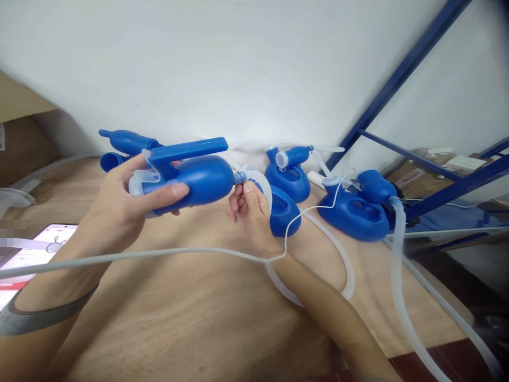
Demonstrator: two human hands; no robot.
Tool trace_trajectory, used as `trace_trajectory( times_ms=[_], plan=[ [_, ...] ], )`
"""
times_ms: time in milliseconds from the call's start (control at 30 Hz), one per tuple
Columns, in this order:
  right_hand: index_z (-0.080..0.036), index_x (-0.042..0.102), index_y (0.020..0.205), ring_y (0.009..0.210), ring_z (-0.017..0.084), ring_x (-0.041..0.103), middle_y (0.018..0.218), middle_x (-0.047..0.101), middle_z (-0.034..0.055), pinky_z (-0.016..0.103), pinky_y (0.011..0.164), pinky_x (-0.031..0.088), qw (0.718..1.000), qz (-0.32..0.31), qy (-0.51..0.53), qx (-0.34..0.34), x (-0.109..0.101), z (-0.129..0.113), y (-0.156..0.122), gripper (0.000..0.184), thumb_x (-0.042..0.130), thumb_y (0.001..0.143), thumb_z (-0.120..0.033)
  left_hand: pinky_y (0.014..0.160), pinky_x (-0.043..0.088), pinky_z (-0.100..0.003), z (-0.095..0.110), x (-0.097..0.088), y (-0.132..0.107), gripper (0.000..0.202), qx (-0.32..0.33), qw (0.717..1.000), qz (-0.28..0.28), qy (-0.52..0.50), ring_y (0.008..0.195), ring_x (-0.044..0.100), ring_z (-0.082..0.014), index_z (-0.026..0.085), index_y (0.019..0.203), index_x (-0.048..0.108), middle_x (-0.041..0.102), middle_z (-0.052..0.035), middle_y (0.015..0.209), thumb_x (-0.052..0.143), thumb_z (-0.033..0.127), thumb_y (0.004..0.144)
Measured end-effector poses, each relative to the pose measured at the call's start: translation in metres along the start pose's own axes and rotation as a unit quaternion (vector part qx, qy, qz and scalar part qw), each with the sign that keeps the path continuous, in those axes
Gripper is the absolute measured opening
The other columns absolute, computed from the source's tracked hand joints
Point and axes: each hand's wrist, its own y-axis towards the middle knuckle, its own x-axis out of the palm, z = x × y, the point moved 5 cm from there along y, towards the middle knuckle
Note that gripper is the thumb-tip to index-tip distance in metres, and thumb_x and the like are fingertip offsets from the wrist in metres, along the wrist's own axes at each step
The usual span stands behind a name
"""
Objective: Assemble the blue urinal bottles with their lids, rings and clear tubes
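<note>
Two bare hands meet near the middle of the frame over one blue container [207, 178] held above the worktop [178, 297]. It lies roughly level, its long handle uppermost, its whitish cap [136, 183] towards the left and its narrow neck pointing right. The left hand [123, 193] is wrapped around the capped end, thumb along the near side and fingers passing behind. The right hand [254, 207] has thumb and forefinger pinched at the silvery ring [239, 178] on the neck, its other fingers loosely curled below. A translucent tube [347, 265] curves away behind that hand and loops right of centre; how far it is seated on the neck is hidden by the fingers.

The step in hand looks like working on the ring fitting at the neck. As I judge it, the next move calls for the left hand to keep the container from turning while the right fingertips keep the ring square on the neck. A thin white cable [159, 254] crosses in front of both forearms and could snag.

Right of centre stand more blue bottles [353, 215]; a lit phone [37, 252] lies at the lower left.
</note>
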Motion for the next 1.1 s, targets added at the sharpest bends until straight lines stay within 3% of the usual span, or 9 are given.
trace_trajectory(
  times_ms=[333,667,733,800,933,1000,1100],
  plan=[
    [-0.024,0.055,0.091,0.054,0.01,0.058,0.073,0.059,-0.0044,0.025,0.052,0.047,1.0,-0.003,-0.004,0.014,0.001,0.002,-0.001,0.041,0.058,0.101,-0.063,0.053,0.06,-0.021,-0.003,0.0,0.003,0.035,0.021,0.999,-0.015,-0.027,0.065,0.071,-0.0159,0.025,0.1,0.081,0.073,-0.0007,0.087,0.097,0.037,0.071],
    [-0.022,0.067,0.109,0.072,0.013,0.071,0.095,0.074,0.0032,0.021,0.052,0.045,0.99,-0.046,-0.117,0.069,-0.006,-0.007,0.006,0.036,0.058,0.101,-0.056,0.054,0.059,-0.02,0.001,-0.018,0.01,0.035,0.067,0.996,0.05,0.015,0.067,0.069,-0.0145,0.026,0.099,0.083,0.073,-0.0006,0.089,0.098,0.036,0.068],
    [-0.021,0.07,0.112,0.075,0.014,0.071,0.097,0.076,0.0037,0.023,0.055,0.047,0.978,-0.071,-0.185,0.066,-0.007,-0.015,0.004,0.035,0.056,0.103,-0.051,0.053,0.057,-0.021,0.005,-0.023,0.01,0.039,0.056,0.996,0.056,0.028,0.063,0.067,-0.0137,0.025,0.098,0.083,0.071,-0.0001,0.084,0.098,0.036,0.064],
    [-0.021,0.073,0.104,0.069,0.013,0.068,0.085,0.074,0.0013,0.024,0.058,0.047,0.959,-0.079,-0.271,0.031,-0.007,-0.028,0.001,0.033,0.055,0.104,-0.048,0.052,0.055,-0.021,0.009,-0.029,0.01,0.044,0.043,0.997,0.05,0.051,0.062,0.066,-0.0149,0.024,0.098,0.083,0.071,0.0001,0.08,0.099,0.039,0.06],
    [-0.021,0.065,0.072,0.058,0.011,0.052,0.061,0.054,-0.0039,0.028,0.063,0.043,0.885,-0.002,-0.453,-0.107,-0.011,-0.063,-0.003,0.04,0.06,0.104,-0.044,0.055,0.052,-0.025,0.012,-0.046,0.01,0.055,0.037,0.985,0.037,0.164,0.072,0.07,-0.0213,0.028,0.109,0.079,0.074,0.0011,0.088,0.098,0.045,0.06],
    [-0.021,0.068,0.081,0.071,0.013,0.058,0.073,0.062,-0.0018,0.029,0.073,0.046,0.862,-0.001,-0.488,-0.137,-0.012,-0.072,-0.002,0.029,0.063,0.103,-0.04,0.061,0.054,-0.029,0.014,-0.051,0.009,0.058,0.05,0.979,0.028,0.195,0.075,0.071,-0.0233,0.03,0.11,0.077,0.073,0.0021,0.09,0.097,0.048,0.058],
    [-0.022,0.073,0.104,0.099,0.017,0.066,0.105,0.072,0.0028,0.032,0.093,0.049,0.886,-0.095,-0.448,-0.074,-0.012,-0.064,0.006,0.023,0.057,0.106,-0.039,0.071,0.056,-0.036,0.019,-0.05,0.008,0.062,0.071,0.972,0.018,0.224,0.073,0.068,-0.0231,0.029,0.103,0.077,0.068,0.0031,0.084,0.096,0.059,0.052]
  ],
)
